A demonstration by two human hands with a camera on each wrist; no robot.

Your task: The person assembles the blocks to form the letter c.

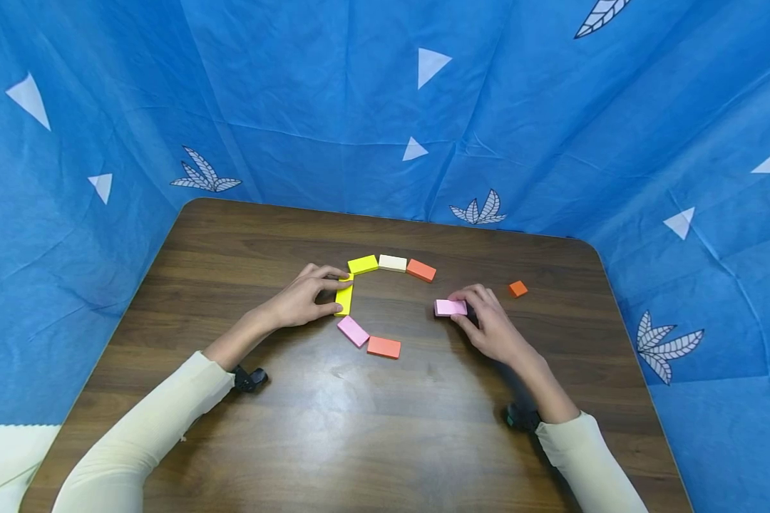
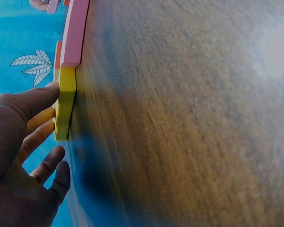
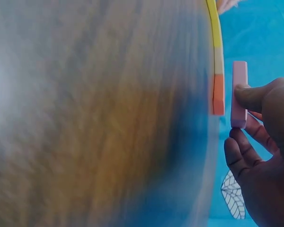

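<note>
My left hand has its thumb and fingers on a yellow block lying on the table at the left of a curved row; the left wrist view shows the thumb against this yellow block. Beside it in the row lie another yellow block at the far end and a pink block at the near end. To the right, my right hand pinches a second pink block between thumb and fingers. That pink block looks raised off the table in the right wrist view.
A cream block and an orange block continue the row's far side. Another orange block ends its near side. One more orange block lies apart, beyond my right hand. Blue patterned cloth hangs around the brown wooden table.
</note>
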